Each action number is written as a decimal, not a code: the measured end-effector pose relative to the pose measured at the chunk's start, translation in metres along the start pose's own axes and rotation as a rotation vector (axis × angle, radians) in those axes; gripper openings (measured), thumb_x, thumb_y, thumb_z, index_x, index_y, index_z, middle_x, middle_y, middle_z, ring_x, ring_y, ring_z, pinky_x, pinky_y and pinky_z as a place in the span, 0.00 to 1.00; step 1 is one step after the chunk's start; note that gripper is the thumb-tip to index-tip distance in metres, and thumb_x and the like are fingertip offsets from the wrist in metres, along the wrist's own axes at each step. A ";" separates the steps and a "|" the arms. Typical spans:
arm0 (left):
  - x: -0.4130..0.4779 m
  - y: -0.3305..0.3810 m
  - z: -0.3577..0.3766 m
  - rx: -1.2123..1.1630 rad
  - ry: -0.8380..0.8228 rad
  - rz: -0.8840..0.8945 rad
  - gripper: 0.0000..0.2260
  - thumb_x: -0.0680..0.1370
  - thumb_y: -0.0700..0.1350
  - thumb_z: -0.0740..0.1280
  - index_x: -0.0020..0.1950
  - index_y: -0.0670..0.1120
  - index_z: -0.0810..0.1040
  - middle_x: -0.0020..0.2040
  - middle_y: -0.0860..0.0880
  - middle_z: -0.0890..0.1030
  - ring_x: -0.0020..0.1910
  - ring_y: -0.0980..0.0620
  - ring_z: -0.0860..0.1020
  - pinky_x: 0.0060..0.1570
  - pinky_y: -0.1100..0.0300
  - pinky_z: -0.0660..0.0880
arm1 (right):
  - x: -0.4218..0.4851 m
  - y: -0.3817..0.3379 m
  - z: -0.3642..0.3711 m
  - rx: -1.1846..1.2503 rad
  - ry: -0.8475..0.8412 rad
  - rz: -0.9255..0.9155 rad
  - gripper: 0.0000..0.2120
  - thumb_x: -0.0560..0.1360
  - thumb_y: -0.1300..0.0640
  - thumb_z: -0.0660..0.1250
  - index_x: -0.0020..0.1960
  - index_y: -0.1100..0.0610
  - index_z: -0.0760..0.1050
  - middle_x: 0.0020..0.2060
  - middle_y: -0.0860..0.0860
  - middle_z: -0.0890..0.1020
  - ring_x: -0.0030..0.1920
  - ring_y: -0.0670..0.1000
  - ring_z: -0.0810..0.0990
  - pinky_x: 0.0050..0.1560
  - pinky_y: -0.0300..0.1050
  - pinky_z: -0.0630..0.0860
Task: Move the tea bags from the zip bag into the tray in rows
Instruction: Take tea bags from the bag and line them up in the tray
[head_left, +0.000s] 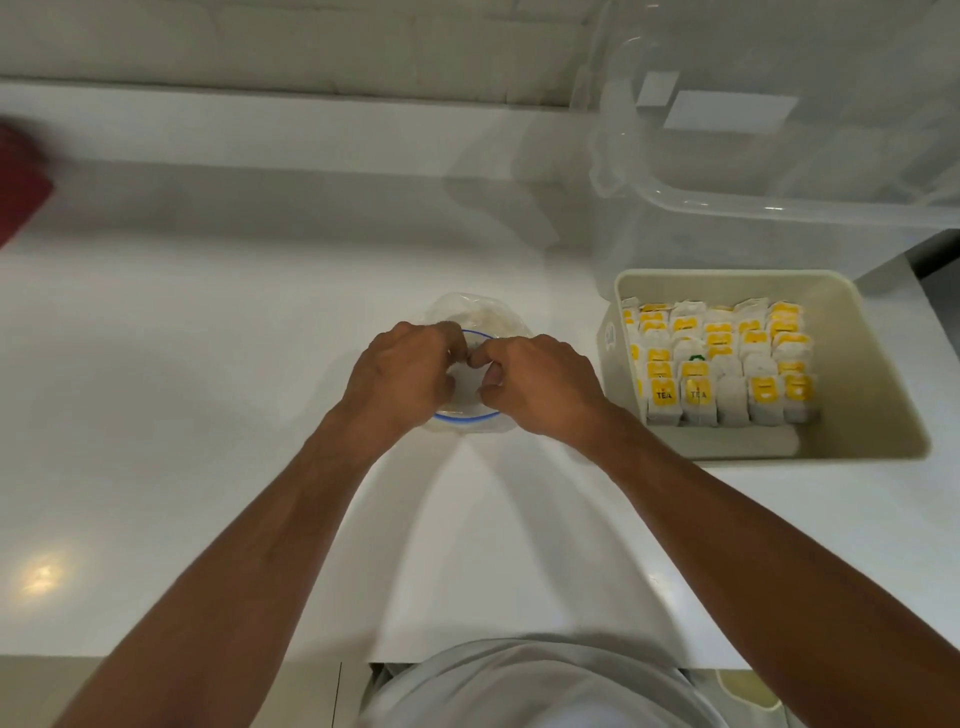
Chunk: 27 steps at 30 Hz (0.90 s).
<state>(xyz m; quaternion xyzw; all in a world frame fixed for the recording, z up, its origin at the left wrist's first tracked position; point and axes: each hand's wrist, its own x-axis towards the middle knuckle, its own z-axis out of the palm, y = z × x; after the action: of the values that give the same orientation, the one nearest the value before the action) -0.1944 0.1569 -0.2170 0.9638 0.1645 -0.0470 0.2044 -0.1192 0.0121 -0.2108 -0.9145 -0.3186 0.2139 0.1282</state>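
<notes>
A clear zip bag (475, 317) with a blue zip line stands on the white counter in the middle of the view, its mouth pulled open. My left hand (402, 379) grips the left side of the mouth. My right hand (540, 384) pinches the right side, fingers curled at the rim. What lies inside the bag is hard to make out. To the right stands a beige tray (878, 395) filled with several rows of white tea bags (722, 364) with yellow tags, standing upright. A strip at the tray's near side is bare.
A large clear plastic tub (779, 171) stands behind the tray at the back right. A red object (21, 182) sits at the far left edge. The white counter (182, 389) stretches left of the bag; its front edge runs near my body.
</notes>
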 end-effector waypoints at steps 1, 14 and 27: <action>-0.001 0.000 -0.001 -0.056 0.016 -0.007 0.10 0.73 0.43 0.70 0.53 0.53 0.80 0.47 0.53 0.84 0.49 0.48 0.80 0.46 0.58 0.73 | -0.001 0.001 0.000 0.025 0.002 0.009 0.19 0.73 0.48 0.66 0.64 0.38 0.74 0.54 0.44 0.82 0.55 0.53 0.79 0.53 0.46 0.73; -0.004 0.024 -0.021 -0.790 -0.055 -0.140 0.07 0.74 0.44 0.71 0.50 0.54 0.79 0.42 0.52 0.86 0.43 0.49 0.84 0.42 0.51 0.78 | -0.013 0.014 0.007 0.389 0.138 0.067 0.08 0.73 0.47 0.70 0.52 0.45 0.79 0.38 0.42 0.80 0.47 0.52 0.81 0.50 0.49 0.77; 0.004 0.036 -0.001 0.508 -0.107 -0.004 0.07 0.77 0.53 0.65 0.50 0.52 0.80 0.38 0.54 0.71 0.39 0.49 0.72 0.39 0.59 0.66 | -0.013 0.035 0.004 0.495 0.168 0.069 0.04 0.75 0.49 0.67 0.49 0.47 0.75 0.38 0.47 0.85 0.42 0.55 0.83 0.50 0.55 0.79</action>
<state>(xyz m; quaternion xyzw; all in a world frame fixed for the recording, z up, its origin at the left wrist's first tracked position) -0.1783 0.1272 -0.2033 0.9800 0.1383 -0.1384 -0.0358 -0.1114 -0.0224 -0.2230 -0.8802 -0.2133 0.2127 0.3667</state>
